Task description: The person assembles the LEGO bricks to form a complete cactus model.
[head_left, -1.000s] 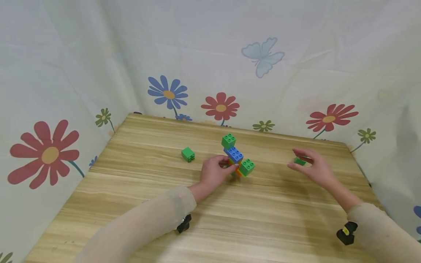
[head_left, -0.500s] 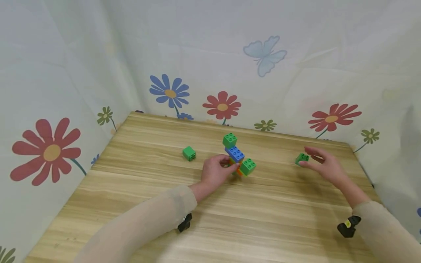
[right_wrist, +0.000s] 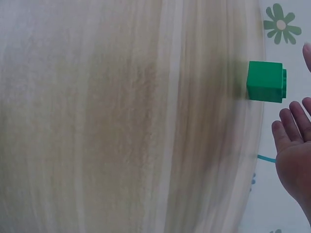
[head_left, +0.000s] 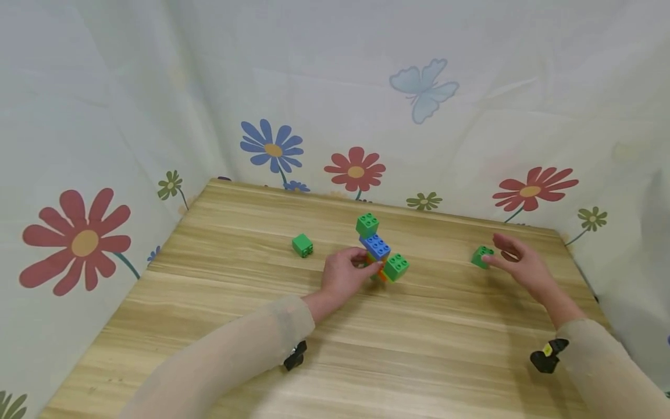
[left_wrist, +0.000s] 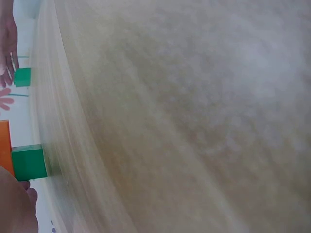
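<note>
My left hand pinches a small build of toy building bricks near the middle of the table. On top of it show a blue brick, a green brick at the back and another green brick at the right. Orange and yellow lower parts are mostly behind the fingers; the left wrist view shows an orange brick above a green one. My right hand hovers with fingers apart, just right of a loose green brick that stands studs up on the table.
Another loose green brick lies on its side left of the build, studs facing right. A white curtain with printed flowers hangs behind the wooden table and along its sides.
My right hand has drawn back to the right, off the loose green brick, which now shows fully on the table. The left hand and the build keep their place.
</note>
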Demonstrator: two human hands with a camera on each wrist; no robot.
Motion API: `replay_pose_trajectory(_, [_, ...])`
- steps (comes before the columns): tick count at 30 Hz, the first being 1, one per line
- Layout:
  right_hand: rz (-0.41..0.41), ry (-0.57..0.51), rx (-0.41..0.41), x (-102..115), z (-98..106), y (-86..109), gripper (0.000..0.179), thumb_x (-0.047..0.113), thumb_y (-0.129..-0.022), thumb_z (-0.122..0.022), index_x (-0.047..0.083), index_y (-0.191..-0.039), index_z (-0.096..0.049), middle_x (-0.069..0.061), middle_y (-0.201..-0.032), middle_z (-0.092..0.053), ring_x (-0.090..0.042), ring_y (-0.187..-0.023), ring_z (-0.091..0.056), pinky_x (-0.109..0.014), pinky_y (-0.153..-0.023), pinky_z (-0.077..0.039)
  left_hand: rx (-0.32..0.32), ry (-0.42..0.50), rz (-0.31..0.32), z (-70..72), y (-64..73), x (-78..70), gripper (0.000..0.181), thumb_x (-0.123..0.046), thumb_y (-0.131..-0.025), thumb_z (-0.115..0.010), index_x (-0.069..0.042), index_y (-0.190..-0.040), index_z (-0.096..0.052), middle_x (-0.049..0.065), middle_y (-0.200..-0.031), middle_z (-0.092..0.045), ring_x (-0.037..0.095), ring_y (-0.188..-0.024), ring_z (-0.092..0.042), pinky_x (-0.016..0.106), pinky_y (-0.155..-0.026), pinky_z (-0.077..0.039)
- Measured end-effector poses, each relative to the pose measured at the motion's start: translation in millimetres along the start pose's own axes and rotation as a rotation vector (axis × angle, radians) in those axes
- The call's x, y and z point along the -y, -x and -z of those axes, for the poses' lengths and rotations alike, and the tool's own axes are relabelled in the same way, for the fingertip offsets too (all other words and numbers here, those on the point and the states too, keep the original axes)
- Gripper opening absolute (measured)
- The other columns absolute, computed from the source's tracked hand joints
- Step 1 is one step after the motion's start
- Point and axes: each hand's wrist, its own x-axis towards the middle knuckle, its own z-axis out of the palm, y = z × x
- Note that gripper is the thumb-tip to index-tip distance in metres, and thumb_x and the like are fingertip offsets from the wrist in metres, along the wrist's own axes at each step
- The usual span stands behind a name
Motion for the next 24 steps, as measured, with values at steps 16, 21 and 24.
replay_pose_trajectory(16, [-0.043,0.013,-0.023,-16.6,-11.9,-4.1,0.075,0.034,-0.104,-0.073,-0.006,-0.159,-0.04,-0.033,-0.156,-0.047,-0.027,-0.133,-0.055,0.0,-0.091,-0.044,0.001,0.003,0.012,-0.1,-0.4,-2.2,0.031,-0.033,-0.093,-0.087,-0.012,-0.114,-0.081,0.003,-0.109,-0.081,0.022,-0.103,-0.077,0.037,-0.089,-0.064])
replay_pose_trajectory(21, [-0.05,0.033,-0.044,-15.5,-15.2,-4.1,0.068,0.034,-0.105,-0.071,-0.006,-0.155,-0.047,-0.033,-0.149,-0.053,-0.015,-0.125,-0.059,-0.001,-0.086,-0.045,0.001,0.001,0.006,0.7,0.5,-2.6,0.03,-0.032,-0.093,-0.087,-0.011,-0.114,-0.081,0.003,-0.109,-0.081,0.022,-0.102,-0.077,0.037,-0.089,-0.064])
replay_pose_trajectory(24, [-0.065,0.043,-0.057,-14.6,-17.6,-4.4,0.064,0.033,-0.106,-0.069,-0.005,-0.154,-0.049,-0.033,-0.147,-0.056,-0.041,-0.133,-0.056,-0.002,-0.083,-0.044,0.004,-0.006,0.009,1.4,0.8,-3.1,0.03,-0.032,-0.093,-0.086,-0.011,-0.114,-0.081,0.003,-0.108,-0.081,0.022,-0.102,-0.077,0.037,-0.088,-0.064])
